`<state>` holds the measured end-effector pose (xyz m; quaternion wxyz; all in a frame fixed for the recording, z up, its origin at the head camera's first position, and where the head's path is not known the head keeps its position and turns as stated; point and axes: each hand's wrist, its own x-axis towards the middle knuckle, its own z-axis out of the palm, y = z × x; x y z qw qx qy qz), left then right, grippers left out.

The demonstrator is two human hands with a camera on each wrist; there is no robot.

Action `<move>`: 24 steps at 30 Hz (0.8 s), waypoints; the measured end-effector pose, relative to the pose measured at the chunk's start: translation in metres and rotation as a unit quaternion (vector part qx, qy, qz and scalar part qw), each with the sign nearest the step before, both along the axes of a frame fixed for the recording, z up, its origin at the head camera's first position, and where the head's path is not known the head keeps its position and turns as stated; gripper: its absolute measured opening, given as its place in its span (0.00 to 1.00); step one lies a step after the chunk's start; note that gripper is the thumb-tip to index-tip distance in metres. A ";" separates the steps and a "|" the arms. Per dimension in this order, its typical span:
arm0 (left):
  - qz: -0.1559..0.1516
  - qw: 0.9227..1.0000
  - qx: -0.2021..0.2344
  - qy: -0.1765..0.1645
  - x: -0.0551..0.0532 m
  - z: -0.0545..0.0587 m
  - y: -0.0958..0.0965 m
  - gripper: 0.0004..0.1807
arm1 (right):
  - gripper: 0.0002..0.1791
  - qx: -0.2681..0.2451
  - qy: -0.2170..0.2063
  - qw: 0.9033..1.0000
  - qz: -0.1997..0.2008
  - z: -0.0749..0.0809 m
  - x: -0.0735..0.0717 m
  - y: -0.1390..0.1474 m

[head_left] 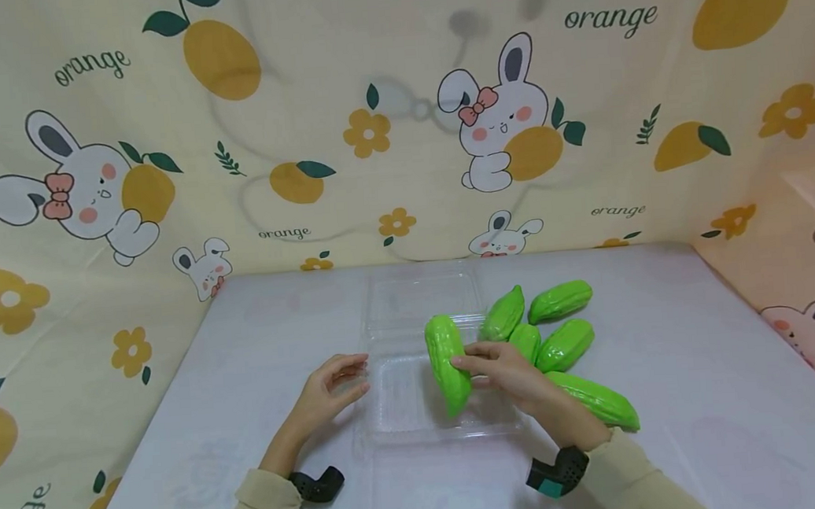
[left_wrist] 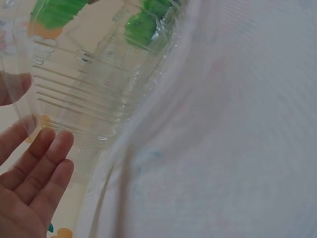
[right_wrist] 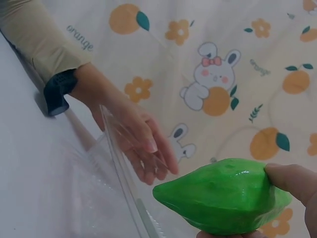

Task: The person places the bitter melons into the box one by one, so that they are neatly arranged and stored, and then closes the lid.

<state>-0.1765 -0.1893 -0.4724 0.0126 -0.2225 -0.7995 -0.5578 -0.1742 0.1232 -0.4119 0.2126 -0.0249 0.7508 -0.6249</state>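
Observation:
My right hand pinches a glossy green bitter melon between thumb and fingers, over the clear plastic box. Its tapered end points toward me in the head view. In the right wrist view the same bitter melon fills the lower right, with the thumb on its blunt end. My left hand is at the box's left edge with relaxed fingers. Seen from the left wrist, its fingertips lie close by the clear ribbed wall.
The box's clear lid lies folded back behind it. Several more bitter melons lie in a loose group to the right, one nearest my right forearm and another farthest back. A printed cloth hangs behind the white table.

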 end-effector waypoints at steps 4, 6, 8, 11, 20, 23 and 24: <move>0.000 1.000 0.000 -0.002 0.000 0.000 0.001 0.25 | 0.30 -0.007 -0.002 1.000 0.011 -0.003 0.000 -0.004; 0.001 1.000 -0.003 -0.003 0.000 0.000 0.001 0.25 | 0.30 -0.009 -0.003 1.000 0.012 -0.005 0.000 -0.006; 0.003 1.000 -0.006 -0.002 0.000 0.000 0.001 0.25 | 0.30 -0.008 -0.006 1.000 0.013 -0.006 0.001 -0.009; 0.005 1.000 -0.006 0.000 0.000 0.000 0.001 0.25 | 0.31 -0.015 -0.010 1.000 0.014 -0.009 0.000 -0.016; 0.008 1.000 -0.001 0.009 0.000 0.001 0.000 0.24 | 0.31 -0.048 -0.023 0.999 0.002 -0.014 0.000 -0.036; 0.007 1.000 -0.004 0.008 0.001 0.001 0.001 0.24 | 0.30 -0.042 -0.029 0.999 -0.016 -0.014 0.000 -0.041; 0.007 1.000 -0.004 0.008 0.001 0.001 0.001 0.24 | 0.30 -0.040 -0.032 0.998 -0.022 -0.014 0.000 -0.043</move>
